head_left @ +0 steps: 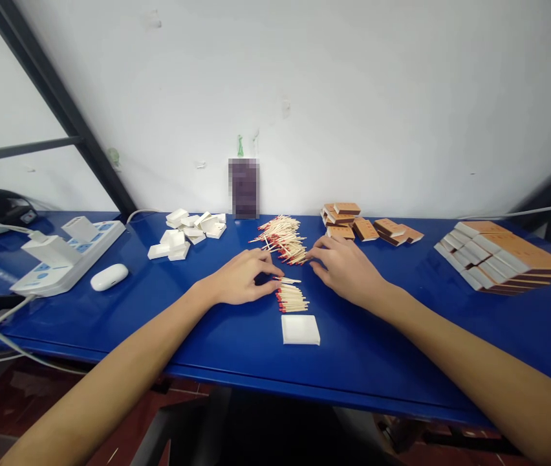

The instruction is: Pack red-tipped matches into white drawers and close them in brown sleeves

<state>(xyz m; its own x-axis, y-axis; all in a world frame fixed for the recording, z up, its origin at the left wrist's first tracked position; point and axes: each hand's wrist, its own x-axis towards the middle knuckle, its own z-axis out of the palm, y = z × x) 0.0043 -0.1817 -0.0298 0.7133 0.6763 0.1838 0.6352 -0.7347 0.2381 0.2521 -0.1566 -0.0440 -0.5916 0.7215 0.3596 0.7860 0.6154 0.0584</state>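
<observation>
A loose heap of red-tipped matches [282,238] lies on the blue table [392,349] near the wall. My right hand [346,266] rests beside that heap, its fingertips reaching into the edge of the sticks. My left hand [244,277] is curled, pinching a few matches [289,280] at its fingertips. Just below lies a small tidy bundle of matches [291,299]. In front of it sits an empty white inner tray [300,329].
White inner trays [189,232] are piled at the back left, brown matchbox sleeves [370,225] at the back right, and stacked finished boxes [496,262] far right. A white power strip [66,252], an earbud case [109,276] and cables occupy the left end.
</observation>
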